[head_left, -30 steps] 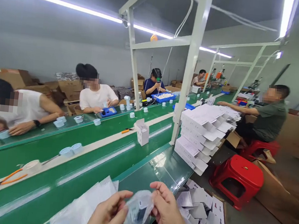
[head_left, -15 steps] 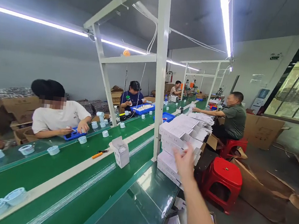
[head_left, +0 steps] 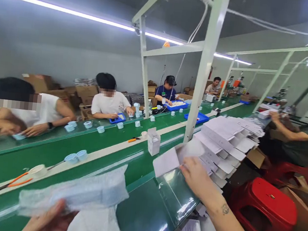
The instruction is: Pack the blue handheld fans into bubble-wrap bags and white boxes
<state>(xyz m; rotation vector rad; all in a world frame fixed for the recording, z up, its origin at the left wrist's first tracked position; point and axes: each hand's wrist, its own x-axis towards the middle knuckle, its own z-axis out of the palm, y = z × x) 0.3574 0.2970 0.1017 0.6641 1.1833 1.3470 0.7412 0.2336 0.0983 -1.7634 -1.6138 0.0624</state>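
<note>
A long green counter (head_left: 90,149) runs from 7 o'clock up toward 1 o'clock, with a glossy green ledge on the near side. A white metal post (head_left: 207,66) stands on it just right of centre. Across the counter, from 9 to 12 o'clock, several people sit at work over small pale-blue cups (head_left: 76,155) and blue trays (head_left: 196,117). At 3 o'clock another person sits on a red stool, and a second red stool (head_left: 268,201) stands free at 4 o'clock.

A tall stack of flat white boxes (head_left: 222,144) rests on the counter's near edge, right of the post. At centre, the right hand (head_left: 198,177) reaches out and pinches a flat white box (head_left: 178,156) by its lower right corner; the fingers are closed on it, and the box is lifted clear beside the stack, tilted over the glossy ledge.

At 7 o'clock, the left hand (head_left: 49,222) holds a clear plastic bag (head_left: 76,193) with something pale blue inside (blurred, so the contents cannot be told). The fingers are wrapped around the bag from beneath, low over more loose bags.

A small upright white box (head_left: 153,141) stands open on the counter at centre. Orange-handled scissors (head_left: 7,184) lie at 8 o'clock beside a roll of tape (head_left: 37,170).
</note>
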